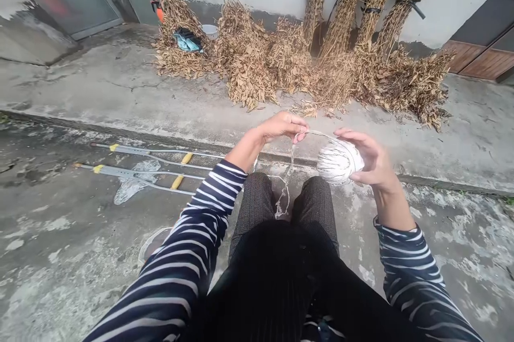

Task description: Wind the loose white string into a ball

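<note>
Fingers of the left hand [281,127] pinch a thin white cord [321,134] in the head view, their tips pressed together just above the centre, towards 1 o'clock. From there the cord runs across to a wound cord ball [339,164] at 3 o'clock. The right hand [374,157] cups that ball from its 3 o'clock side, fingers curved over the top and thumb beneath. More cord hangs below the left hand and drops, loose and tangled, between the knees of the dark trousers [257,197]. Both arms wear striped sleeves [212,203].

Towards 9 o'clock, a pair of crutches [132,173] with yellow grips lies on the concrete, beside a crumpled clear plastic bag [124,192]. At 8 o'clock a round container [146,248] is partly covered by the left sleeve. Dried leafy stalks [249,63] are heaped at 12 o'clock along the wall; tied bundles [369,15] stand at 1 o'clock. Towards 11 o'clock, blue-and-black fabric [188,40] rests on the stalks, near an orange bottle [159,12].
</note>
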Demonstrator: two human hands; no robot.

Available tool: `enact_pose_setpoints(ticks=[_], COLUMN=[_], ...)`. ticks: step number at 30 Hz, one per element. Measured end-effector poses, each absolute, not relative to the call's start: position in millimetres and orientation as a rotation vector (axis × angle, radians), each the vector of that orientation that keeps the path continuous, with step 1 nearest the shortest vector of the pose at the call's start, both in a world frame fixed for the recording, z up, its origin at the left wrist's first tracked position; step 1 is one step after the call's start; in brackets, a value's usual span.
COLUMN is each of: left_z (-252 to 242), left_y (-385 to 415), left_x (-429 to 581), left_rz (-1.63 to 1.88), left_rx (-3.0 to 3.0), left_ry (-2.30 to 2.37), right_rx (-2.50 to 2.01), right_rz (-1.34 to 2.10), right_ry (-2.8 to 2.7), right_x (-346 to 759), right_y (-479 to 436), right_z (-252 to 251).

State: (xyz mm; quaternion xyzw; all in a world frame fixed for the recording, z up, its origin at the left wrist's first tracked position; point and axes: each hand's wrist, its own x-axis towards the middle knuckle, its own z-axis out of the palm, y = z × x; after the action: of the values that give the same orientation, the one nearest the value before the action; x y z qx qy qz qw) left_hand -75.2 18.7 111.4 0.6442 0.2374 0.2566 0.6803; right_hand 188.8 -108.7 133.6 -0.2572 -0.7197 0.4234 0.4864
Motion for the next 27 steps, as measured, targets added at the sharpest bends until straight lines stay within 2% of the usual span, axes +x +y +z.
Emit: enact_pose_setpoints(ticks=[6, 11, 19, 27], left_z=[128, 127, 95, 84], left_y=[38, 30, -13, -35], left_x=[-69, -50, -48, -50], left_rz=[0.246, 0.094, 0.307, 0.466], left_rx=[1.535, 1.579, 1.211, 1.161], left_ry=[0.468, 0.401, 0.313, 0.413], right_rx=[-0.575, -0.582, -0.610, -0.680], right_rz=[1.085, 1.203, 1.264, 1.287], right_ry=[-1.841, -1.488, -0.784, -0.892], right_x=[188, 185, 193, 208], right_y=[-109, -109, -95, -91], right_z=[131, 131, 125, 100])
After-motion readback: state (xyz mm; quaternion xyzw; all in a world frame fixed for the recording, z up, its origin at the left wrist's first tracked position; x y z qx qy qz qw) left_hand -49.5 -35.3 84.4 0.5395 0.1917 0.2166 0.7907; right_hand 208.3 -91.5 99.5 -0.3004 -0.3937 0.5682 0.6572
